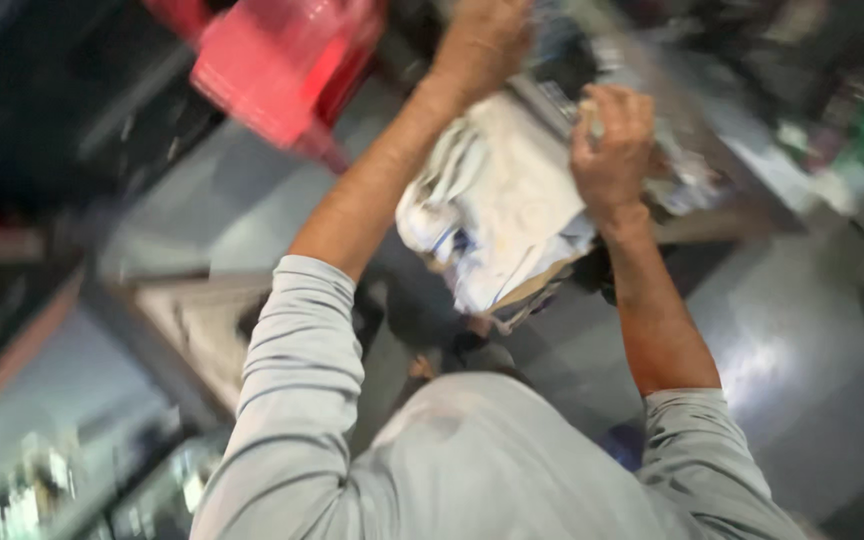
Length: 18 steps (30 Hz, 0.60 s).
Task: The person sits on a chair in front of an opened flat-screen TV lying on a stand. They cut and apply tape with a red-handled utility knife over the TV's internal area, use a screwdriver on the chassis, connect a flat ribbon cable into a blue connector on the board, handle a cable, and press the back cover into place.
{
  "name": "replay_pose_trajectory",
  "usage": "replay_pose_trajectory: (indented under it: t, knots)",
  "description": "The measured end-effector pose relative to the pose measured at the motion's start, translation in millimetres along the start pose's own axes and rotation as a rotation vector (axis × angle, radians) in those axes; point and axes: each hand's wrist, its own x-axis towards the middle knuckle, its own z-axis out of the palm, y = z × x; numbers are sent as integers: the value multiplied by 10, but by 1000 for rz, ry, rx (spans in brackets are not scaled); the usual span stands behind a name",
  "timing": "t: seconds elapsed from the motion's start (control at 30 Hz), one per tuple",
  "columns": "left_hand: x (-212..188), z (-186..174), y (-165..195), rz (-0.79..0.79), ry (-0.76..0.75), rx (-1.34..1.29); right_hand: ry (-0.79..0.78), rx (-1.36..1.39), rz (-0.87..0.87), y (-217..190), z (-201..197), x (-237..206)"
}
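Note:
Both my arms reach forward in pushed-up grey sleeves. My left hand is closed at the top edge of the view, above a crumpled white bundle of cloth or paper; what it grips is blurred. My right hand is closed around a small pale object at the bundle's right edge. The bundle lies between my forearms on a dark cluttered surface. Motion blur smears the whole view.
A red plastic stool stands at the upper left. A grey tiled floor spreads on the right. A framed pale panel lies at the left, with shiny metal items near the lower left corner.

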Motion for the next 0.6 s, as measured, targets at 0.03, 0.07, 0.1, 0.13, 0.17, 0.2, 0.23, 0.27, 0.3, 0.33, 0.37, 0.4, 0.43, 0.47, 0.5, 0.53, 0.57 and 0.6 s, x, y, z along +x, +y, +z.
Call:
replay_pose_trajectory:
  t: [0.03, 0.07, 0.1, 0.13, 0.17, 0.2, 0.23, 0.27, 0.3, 0.33, 0.37, 0.4, 0.43, 0.47, 0.5, 0.53, 0.57, 0.6]
  knots:
    - [-377, -131, -57, 14, 54, 11, -38, 60, -38, -142, 176, 10]
    - [-793, -296, -118, 13, 113, 40, -63, 116, -102, -333, 366, 10]
    - [-1191, -415, -150, -23, 159, 78, -94, 180, -168, -503, 544, -16]
    - [-1598, -546, -176, -49, 200, 121, -172, 237, -222, -715, 724, -72]
    - [-2028, -689, -201, -145, 217, 117, -239, 291, -277, -947, 907, -140]
    - [-2479, -818, -188, -239, 242, 110, -307, 341, -334, -1201, 1092, -228]
    - [-2922, -947, -162, -331, 274, 94, -362, 410, -395, -1460, 1252, -339]
    - [-3366, -1086, -131, -434, 321, 143, -414, 472, -449, -1728, 1387, -490]
    - [-3797, -1226, -83, -529, 368, 193, -460, 531, -501, -2018, 1523, -647]
    - [-4213, -1360, -11, -618, 414, 239, -513, 568, -558, -2318, 1640, -820]
    - [-4617, -1494, 77, -694, 440, 286, -566, 596, -612, -2598, 1716, -994]
    - [-5038, -1640, 184, -762, 463, 327, -613, 616, -661, -2865, 1762, -1172]
    - [-5438, -1791, 314, -820, 483, 366, -653, 650, -714, -3144, 1802, -1359]
    - [-5811, -1903, 470, -880, 528, 410, -690, 677, -762, -3421, 1823, -1564]
    - [-6151, -1964, 662, -940, 572, 443, -731, 694, -807, -3645, 1797, -1761]
    - [-6473, -2052, 812, -985, 613, 482, -770, 710, -837, -3879, 1780, -1942]
    - [-6785, -2170, 957, -1019, 654, 482, -796, 732, -864, -4149, 1771, -2132]
    - [-7075, -2179, 1163, -1061, 695, 468, -836, 744, -888, -4335, 1727, -2328]
